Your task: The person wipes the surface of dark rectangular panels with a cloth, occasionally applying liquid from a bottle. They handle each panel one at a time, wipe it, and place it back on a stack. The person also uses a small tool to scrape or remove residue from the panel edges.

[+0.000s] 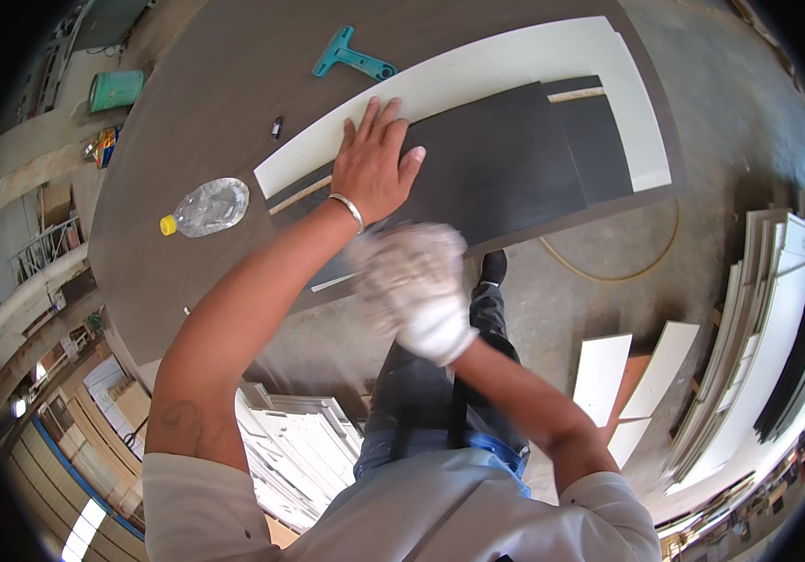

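Observation:
My bare left hand [373, 167], with a metal bangle [349, 213] at the wrist, lies flat with its fingers spread. Its fingertips reach onto a white board [515, 54], and the rest of it rests over a dark grey panel [487, 155] lying on that board. In a whitish work glove [410, 267], my right hand [412, 281] is at the panel's near edge, close to my left wrist. Motion smears its fingers, so I cannot make out whether it holds anything. Pale strips [576, 95] show along parts of the panel's edges.
On the brown table [262, 56] lie a teal scraper [351, 58], a small dark object [277, 128] and a clear bottle with a yellow cap [206, 208]. White boards [602, 379] and a hose [627, 277] are on the floor at right. Stacked panels [749, 347] stand farther right.

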`<state>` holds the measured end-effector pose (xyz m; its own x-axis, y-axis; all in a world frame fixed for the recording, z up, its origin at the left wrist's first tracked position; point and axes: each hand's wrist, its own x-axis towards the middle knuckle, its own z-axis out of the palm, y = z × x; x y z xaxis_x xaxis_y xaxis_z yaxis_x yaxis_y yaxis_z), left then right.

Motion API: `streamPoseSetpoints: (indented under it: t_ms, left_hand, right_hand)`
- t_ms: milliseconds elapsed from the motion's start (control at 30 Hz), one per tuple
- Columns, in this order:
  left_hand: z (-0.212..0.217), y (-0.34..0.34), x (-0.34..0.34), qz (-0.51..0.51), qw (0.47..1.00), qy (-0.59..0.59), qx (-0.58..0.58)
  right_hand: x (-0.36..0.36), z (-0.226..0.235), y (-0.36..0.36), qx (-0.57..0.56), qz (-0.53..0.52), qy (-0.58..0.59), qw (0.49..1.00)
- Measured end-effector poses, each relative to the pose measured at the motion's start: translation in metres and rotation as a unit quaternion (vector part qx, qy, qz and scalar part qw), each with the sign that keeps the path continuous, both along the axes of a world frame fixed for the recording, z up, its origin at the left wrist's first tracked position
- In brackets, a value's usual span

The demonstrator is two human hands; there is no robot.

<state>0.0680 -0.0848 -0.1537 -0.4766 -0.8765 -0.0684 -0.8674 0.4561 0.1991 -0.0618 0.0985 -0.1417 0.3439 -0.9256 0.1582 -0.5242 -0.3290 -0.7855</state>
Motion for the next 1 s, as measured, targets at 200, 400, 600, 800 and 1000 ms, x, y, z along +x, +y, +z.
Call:
streamPoseSetpoints:
  t_ms: [200, 400, 600, 800, 1000]
  left_hand:
    - [-0.004, 0.002, -0.001, 0.004, 0.999, 0.010, -0.034]
    - [-0.008, 0.003, -0.009, 0.034, 0.998, 0.003, -0.046]
    - [-0.004, 0.002, -0.009, 0.036, 0.999, 0.006, -0.036]
    - [-0.005, 0.002, -0.010, 0.034, 0.997, 0.029, -0.056]
    - [-0.004, 0.002, -0.010, 0.030, 0.998, 0.038, -0.048]
  right_hand:
    - [-0.030, -0.019, 0.000, -0.081, 0.069, 0.012, 0.994]
    - [-0.018, -0.026, 0.020, -0.008, 0.058, 0.046, 0.997]
    - [0.037, -0.037, 0.086, 0.108, 0.181, -0.127, 0.969]
    - [-0.132, 0.021, 0.079, 0.368, -0.344, -0.570, 0.649]
    - [-0.151, -0.013, -0.039, -0.032, -0.139, 0.138, 0.980]
